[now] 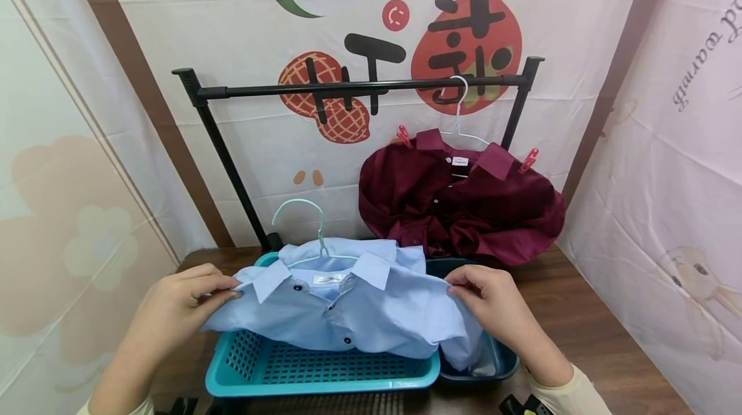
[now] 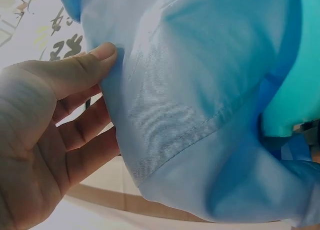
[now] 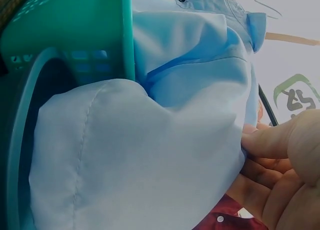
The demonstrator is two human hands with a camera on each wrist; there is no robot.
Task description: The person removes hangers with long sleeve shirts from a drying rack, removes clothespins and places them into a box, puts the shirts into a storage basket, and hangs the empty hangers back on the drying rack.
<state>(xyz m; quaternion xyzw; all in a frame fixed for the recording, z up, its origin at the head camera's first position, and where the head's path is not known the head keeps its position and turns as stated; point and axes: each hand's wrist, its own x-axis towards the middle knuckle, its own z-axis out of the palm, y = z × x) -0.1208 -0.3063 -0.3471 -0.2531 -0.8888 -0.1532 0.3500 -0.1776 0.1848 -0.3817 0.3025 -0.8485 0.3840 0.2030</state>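
A light blue shirt (image 1: 400,302) with dark buttons lies spread over the baskets, a pale green hanger (image 1: 321,234) inside it with its hook standing up out of the collar. My left hand (image 1: 188,296) pinches the shirt at its left shoulder; in the left wrist view the thumb (image 2: 104,52) presses the cloth from the front, fingers behind. On the opposite shoulder my right hand (image 1: 489,299) pinches the fabric too, and the right wrist view shows the sleeve (image 3: 125,155) drooping into the dark basket.
Under the shirt stand a turquoise basket (image 1: 324,386) and a dark blue basket (image 1: 504,360) on the wooden table (image 1: 603,331). Behind them rises a black rack (image 1: 324,87). From its right side hangs a maroon shirt (image 1: 464,209) on a white hanger (image 1: 460,109), with red clips (image 1: 529,160) at its shoulders.
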